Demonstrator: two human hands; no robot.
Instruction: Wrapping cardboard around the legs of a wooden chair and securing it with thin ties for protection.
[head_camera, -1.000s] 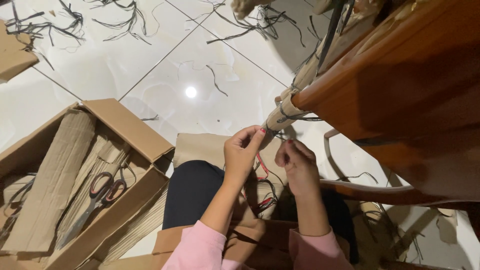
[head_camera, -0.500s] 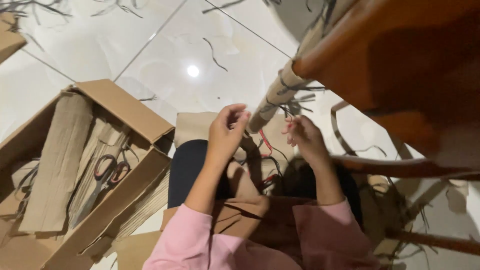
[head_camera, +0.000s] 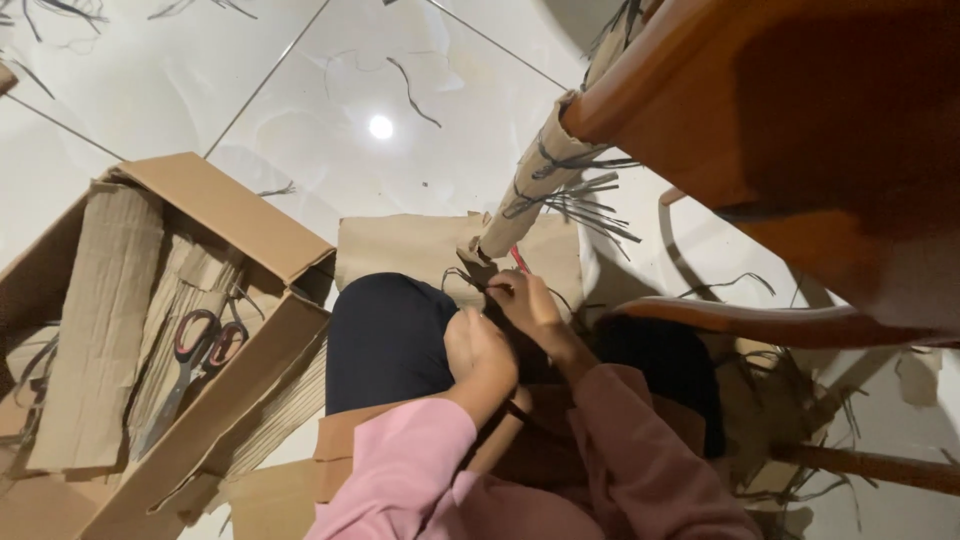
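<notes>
In the head view, you sat on the tiled floor (head_camera: 300, 90) with your knees drawn up, and both hands met low in front of you, at the foot of the cardboard-wrapped chair leg (head_camera: 530, 185). Your right hand (head_camera: 530, 305) was the one nearer that leg, its fingers (head_camera: 503, 290) pinched on a thin dark strip (head_camera: 462, 277) that trailed off toward the leg's base, which probably kept the strip taut against the wrapping. A slim red object (head_camera: 519, 258) showed just above that hand; whether you gripped it I cannot tell. Your left hand (head_camera: 480, 358) lay just beside the right, curled in toward it, but its fingertips were hidden, so I cannot tell whether they were pressed together or holding anything. Higher up the leg, more dark strips (head_camera: 575, 195) were tied around the cardboard, their loose ends sticking out sideways, seemingly to bind the wrap in place. A flat cardboard sheet (head_camera: 420, 250) lay under the leg's foot and your knee.

To your left stood an open cardboard box (head_camera: 225, 205), its flaps spread. Inside it lay long pieces of corrugated cardboard (head_camera: 95, 330), stacked lengthwise, and on top of them a pair of scissors (head_camera: 195, 350) with red-and-black handles, blades pointing toward the box's near end, within easy reach of your left arm. Stray dark scraps dotted the floor beyond.
</notes>
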